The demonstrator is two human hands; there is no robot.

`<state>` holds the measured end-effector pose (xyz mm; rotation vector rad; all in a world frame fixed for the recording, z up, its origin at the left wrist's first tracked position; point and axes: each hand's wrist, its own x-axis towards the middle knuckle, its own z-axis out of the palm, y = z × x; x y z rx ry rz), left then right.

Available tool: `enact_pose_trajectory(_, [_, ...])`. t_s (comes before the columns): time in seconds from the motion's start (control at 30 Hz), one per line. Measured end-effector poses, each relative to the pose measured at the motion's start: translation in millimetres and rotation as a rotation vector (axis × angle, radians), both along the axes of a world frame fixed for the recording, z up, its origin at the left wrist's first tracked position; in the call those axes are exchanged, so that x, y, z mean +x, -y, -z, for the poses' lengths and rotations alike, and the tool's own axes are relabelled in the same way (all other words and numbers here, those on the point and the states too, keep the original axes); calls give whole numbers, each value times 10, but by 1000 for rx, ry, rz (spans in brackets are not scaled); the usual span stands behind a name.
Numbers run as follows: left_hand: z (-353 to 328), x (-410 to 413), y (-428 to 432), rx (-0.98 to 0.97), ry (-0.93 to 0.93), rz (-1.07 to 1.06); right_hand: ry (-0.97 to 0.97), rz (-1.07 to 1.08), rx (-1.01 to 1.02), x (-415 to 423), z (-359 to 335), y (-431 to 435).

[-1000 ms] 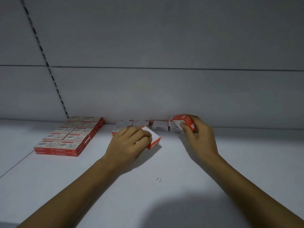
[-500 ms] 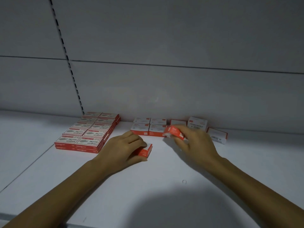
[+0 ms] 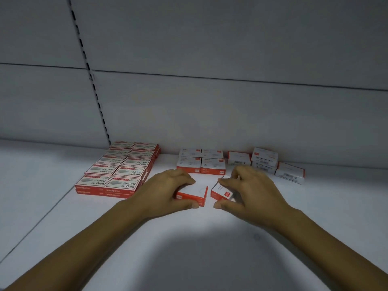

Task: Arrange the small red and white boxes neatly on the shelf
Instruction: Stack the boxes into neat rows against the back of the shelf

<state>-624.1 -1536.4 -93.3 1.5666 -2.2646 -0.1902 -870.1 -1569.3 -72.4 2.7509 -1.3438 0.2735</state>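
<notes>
Small red and white boxes: two are in hand near the front of the white shelf (image 3: 210, 248), one under each palm, just short of a tidy two-by-two block (image 3: 201, 163) set against the back panel.
Left hand: the left hand (image 3: 168, 191) grasps the left box (image 3: 194, 193) from above, thumb on its near edge, fingers curled over the far side; the box lies flat on the shelf.
Right hand: the right hand (image 3: 249, 191) pinches the right box (image 3: 221, 192) between thumb and fingertips; this box sits tilted, its near corner apparently raised, and only a narrow gap separates it from the left one.
Still loose: further boxes (image 3: 265, 162) stand unevenly at the back right, some stacked, one (image 3: 290, 172) set apart and askew.
Neighbouring stock: a larger grid of flat red boxes (image 3: 120, 169) fills the shelf to the left.
Step in hand: likely squaring the pair into a fresh front row.
Doing it well: lower the tilted box flat first, close the gap, then slide both back together so their edges line up with the block's columns, pushing gently to avoid shunting the boxes behind.
</notes>
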Motion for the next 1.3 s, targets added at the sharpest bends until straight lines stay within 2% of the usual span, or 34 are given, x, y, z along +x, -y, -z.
enact_pose_trajectory(0.13, [-89, 76, 49, 102, -15, 72, 128, -46, 252, -98, -18, 114])
enact_pose_trajectory(0.27, [-176, 29, 76, 2, 47, 35, 223, -72, 388, -139, -46, 230])
enact_pose_trajectory(0.4, [-158, -43, 98, -29, 103, -42, 304, -26, 362, -136, 28, 226])
enact_pose_trajectory(0.7, [42, -24, 79, -51, -40, -128, 414, 20, 437, -232, 15, 147])
enact_pose_trajectory(0.8, [49, -35, 13, -21, -86, -88, 368, 123, 386, -166, 4, 77])
enact_pose_trajectory(0.9, [35, -50, -20, -43, -106, -52, 207, 177, 312, -98, -30, 16])
enact_pose_trajectory(1.07, [16, -32, -68, -2, -55, -18, 181, 117, 317, -53, -71, -18])
enact_pose_trajectory(1.2, [-19, -13, -42, -46, -85, 83, 209, 32, 284, -97, -71, 1])
enact_pose_trajectory(1.3, [1, 26, -2, 2, -104, 154, 244, -89, 383, -115, -34, 27])
